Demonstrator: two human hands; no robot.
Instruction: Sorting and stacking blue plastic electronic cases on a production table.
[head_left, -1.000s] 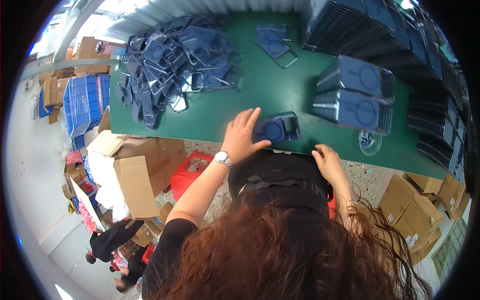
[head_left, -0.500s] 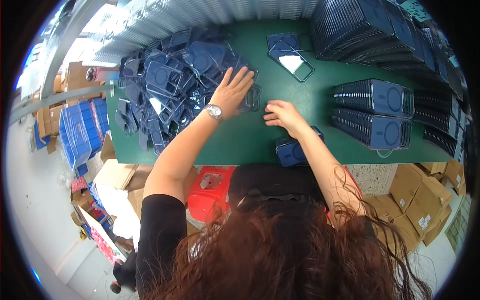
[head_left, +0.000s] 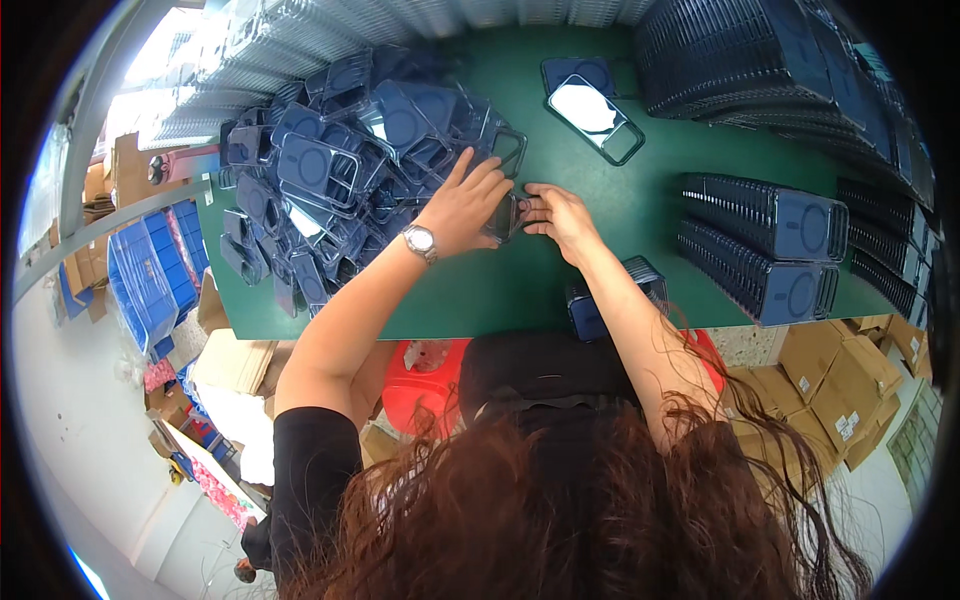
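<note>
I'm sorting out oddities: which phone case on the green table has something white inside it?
The lone phone case lying flat at the table's far middle, beyond both hands; a white insert shows through it, unlike the dark blue piled and stacked ones.
</note>
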